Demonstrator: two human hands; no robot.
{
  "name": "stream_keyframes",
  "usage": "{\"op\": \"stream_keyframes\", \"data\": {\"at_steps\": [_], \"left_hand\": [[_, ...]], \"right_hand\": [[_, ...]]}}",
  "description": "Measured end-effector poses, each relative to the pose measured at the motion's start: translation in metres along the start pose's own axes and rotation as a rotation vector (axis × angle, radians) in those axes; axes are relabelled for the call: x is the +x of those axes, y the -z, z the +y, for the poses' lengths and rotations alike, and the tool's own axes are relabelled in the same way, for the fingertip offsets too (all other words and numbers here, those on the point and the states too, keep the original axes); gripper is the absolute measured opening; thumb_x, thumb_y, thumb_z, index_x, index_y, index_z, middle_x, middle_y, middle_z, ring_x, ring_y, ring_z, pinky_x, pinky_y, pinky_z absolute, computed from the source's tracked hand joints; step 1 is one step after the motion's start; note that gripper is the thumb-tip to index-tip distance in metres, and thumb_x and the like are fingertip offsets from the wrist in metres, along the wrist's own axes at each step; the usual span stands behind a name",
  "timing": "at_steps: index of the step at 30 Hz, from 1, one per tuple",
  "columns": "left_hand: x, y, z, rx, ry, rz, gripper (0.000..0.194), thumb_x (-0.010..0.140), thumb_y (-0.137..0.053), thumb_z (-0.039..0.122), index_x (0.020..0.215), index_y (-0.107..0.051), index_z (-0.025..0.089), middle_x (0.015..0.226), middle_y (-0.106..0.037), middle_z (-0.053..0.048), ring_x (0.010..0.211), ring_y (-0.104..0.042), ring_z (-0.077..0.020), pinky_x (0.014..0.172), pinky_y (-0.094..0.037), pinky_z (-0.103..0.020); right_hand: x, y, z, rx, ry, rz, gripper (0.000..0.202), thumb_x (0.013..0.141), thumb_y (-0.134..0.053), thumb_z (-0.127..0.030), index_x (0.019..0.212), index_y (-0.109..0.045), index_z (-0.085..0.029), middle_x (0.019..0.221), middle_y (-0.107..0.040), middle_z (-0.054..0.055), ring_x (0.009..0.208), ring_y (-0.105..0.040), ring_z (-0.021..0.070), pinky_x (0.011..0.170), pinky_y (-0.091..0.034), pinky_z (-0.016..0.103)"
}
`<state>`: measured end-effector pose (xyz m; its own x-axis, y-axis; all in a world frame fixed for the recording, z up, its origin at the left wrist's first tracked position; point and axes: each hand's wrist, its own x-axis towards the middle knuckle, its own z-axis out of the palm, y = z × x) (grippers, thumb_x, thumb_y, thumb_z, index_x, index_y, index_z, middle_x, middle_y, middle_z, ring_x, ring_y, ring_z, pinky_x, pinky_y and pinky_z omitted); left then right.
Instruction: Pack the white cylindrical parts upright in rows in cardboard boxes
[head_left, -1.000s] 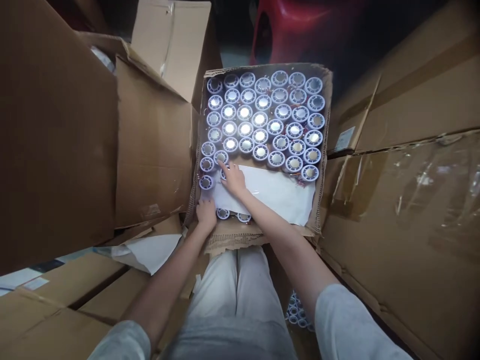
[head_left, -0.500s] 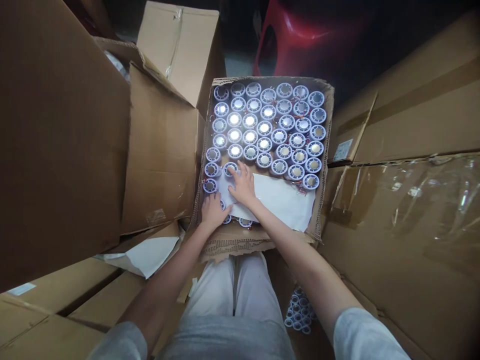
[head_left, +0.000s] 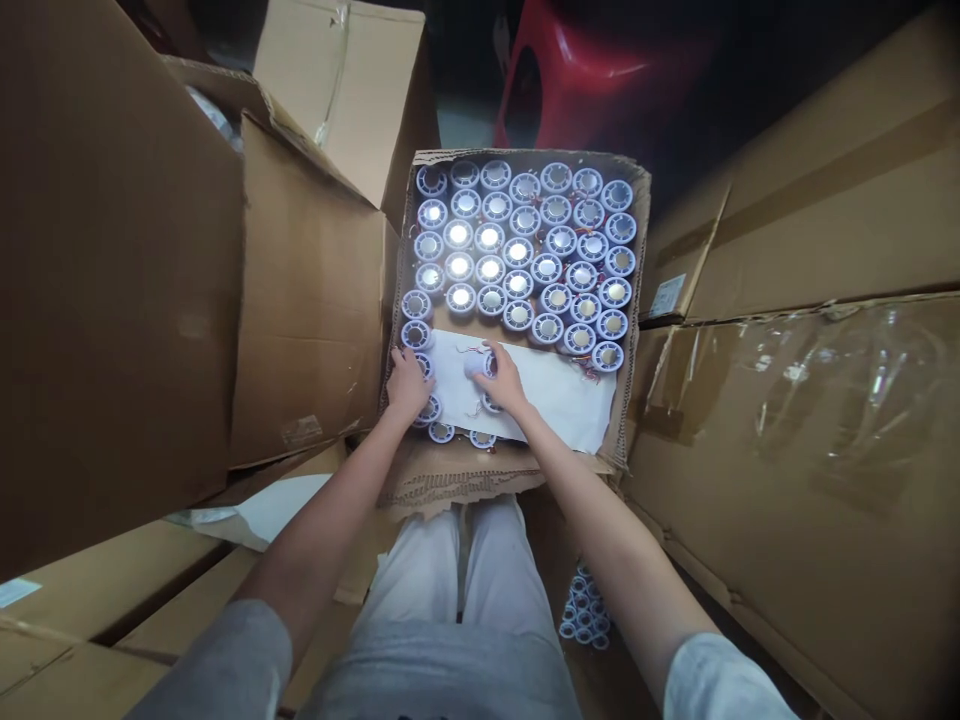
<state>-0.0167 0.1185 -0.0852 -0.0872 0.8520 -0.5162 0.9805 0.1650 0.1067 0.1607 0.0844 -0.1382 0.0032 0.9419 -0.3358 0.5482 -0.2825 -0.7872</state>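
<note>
Rows of round white parts with silver centres (head_left: 556,209) stand in an open cardboard box (head_left: 431,470). A white sheet (head_left: 562,400) lies across the near part of the box. My right hand (head_left: 504,380) is closed around one round part (head_left: 489,364) over the sheet, with another just below it. Thin wires show on the sheet beside them. At the box's left side, my left hand (head_left: 409,383) has its fingers round a part (head_left: 424,366) in the left column. More parts show along the near edge, below the sheet.
Large cardboard boxes stand to the left (head_left: 307,300) and right (head_left: 810,400). Behind is a red plastic object (head_left: 585,70). A cluster of similar round parts (head_left: 585,610) sits low at the right of my legs. White sheeting (head_left: 262,510) lies at the lower left.
My right hand has moved down and right from the upper left of the sheet, with a round part. My left hand has shifted up and left. The view has shifted slightly.
</note>
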Motion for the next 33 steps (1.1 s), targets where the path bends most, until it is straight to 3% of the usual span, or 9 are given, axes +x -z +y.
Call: {"op": "stream_keyframes", "data": {"at_steps": [4,8,11,14,19,23,26,30,33], "left_hand": [[0.001,-0.010,-0.007,-0.052,-0.064,-0.001,0.053,0.073,-0.070,0.028,0.117,-0.044,0.015,0.125,-0.042,-0.016,0.104,-0.059,-0.0296,0.086,-0.049,-0.037],[-0.004,-0.009,-0.011,-0.135,-0.177,0.060,0.053,0.073,-0.066,0.024,0.121,-0.045,0.015,0.120,-0.045,-0.013,0.107,-0.056,-0.0276,0.091,-0.047,-0.036],[-0.011,-0.001,-0.009,-0.172,-0.253,0.116,0.058,0.070,-0.068,0.021,0.124,-0.045,0.018,0.119,-0.044,-0.011,0.109,-0.054,-0.0275,0.092,-0.047,-0.036],[-0.021,0.009,-0.006,-0.206,-0.277,0.140,0.060,0.068,-0.071,0.021,0.123,-0.047,0.019,0.115,-0.044,-0.010,0.104,-0.056,-0.0264,0.091,-0.047,-0.036],[-0.047,0.028,-0.012,-0.236,-0.246,0.102,0.055,0.067,-0.071,0.017,0.118,-0.051,0.018,0.110,-0.044,-0.008,0.099,-0.056,-0.0229,0.090,-0.048,-0.033],[-0.072,0.043,-0.021,-0.050,-0.255,0.091,0.048,0.071,-0.063,0.010,0.116,-0.051,0.018,0.114,-0.045,-0.010,0.105,-0.053,-0.0250,0.089,-0.047,-0.035],[-0.075,0.050,-0.020,0.049,-0.244,0.024,0.044,0.072,-0.061,0.009,0.115,-0.050,0.016,0.118,-0.046,-0.013,0.107,-0.052,-0.0275,0.085,-0.048,-0.036],[-0.062,0.057,-0.004,-0.223,-0.054,0.048,0.045,0.074,-0.065,0.023,0.113,-0.047,0.012,0.119,-0.047,-0.015,0.103,-0.056,-0.0268,0.086,-0.047,-0.037],[-0.082,0.074,0.013,-0.462,-0.077,0.189,0.048,0.071,-0.067,0.024,0.113,-0.047,0.013,0.117,-0.050,-0.014,0.108,-0.053,-0.0262,0.093,-0.044,-0.038]], "right_hand": [[-0.008,0.004,0.019,0.310,-0.063,0.038,0.046,0.068,-0.060,-0.034,0.111,-0.052,-0.018,0.112,-0.058,0.005,0.081,-0.054,0.0171,0.077,-0.044,0.029],[-0.011,0.013,0.020,0.446,-0.055,0.157,0.043,0.066,-0.061,-0.035,0.106,-0.053,-0.020,0.110,-0.059,0.005,0.085,-0.054,0.0184,0.079,-0.044,0.030],[-0.014,0.028,0.010,0.395,-0.029,0.278,0.038,0.069,-0.055,-0.032,0.104,-0.053,-0.020,0.108,-0.058,0.006,0.095,-0.053,0.0210,0.087,-0.041,0.033],[-0.023,0.046,-0.004,0.366,-0.040,0.309,0.037,0.071,-0.051,-0.032,0.107,-0.053,-0.020,0.109,-0.057,0.006,0.099,-0.052,0.0219,0.090,-0.041,0.035],[-0.058,0.072,-0.023,0.426,-0.221,0.283,0.043,0.073,-0.053,-0.041,0.112,-0.052,-0.023,0.103,-0.056,0.004,0.085,-0.052,0.0192,0.072,-0.048,0.032],[-0.091,0.090,-0.037,0.464,-0.336,0.307,0.047,0.069,-0.057,-0.047,0.109,-0.053,-0.022,0.089,-0.052,0.001,0.075,-0.049,0.0173,0.059,-0.048,0.028],[-0.111,0.102,-0.044,0.475,-0.405,0.309,0.049,0.067,-0.058,-0.049,0.108,-0.053,-0.021,0.083,-0.049,0.000,0.074,-0.048,0.0175,0.056,-0.048,0.028],[-0.131,0.112,-0.046,0.494,-0.443,0.272,0.049,0.065,-0.060,-0.050,0.106,-0.053,-0.023,0.084,-0.046,-0.001,0.077,-0.050,0.0176,0.057,-0.049,0.027],[-0.152,0.118,-0.049,0.534,-0.456,0.299,0.050,0.064,-0.062,-0.051,0.104,-0.053,-0.023,0.087,-0.048,-0.001,0.079,-0.053,0.0180,0.059,-0.051,0.028]]}}
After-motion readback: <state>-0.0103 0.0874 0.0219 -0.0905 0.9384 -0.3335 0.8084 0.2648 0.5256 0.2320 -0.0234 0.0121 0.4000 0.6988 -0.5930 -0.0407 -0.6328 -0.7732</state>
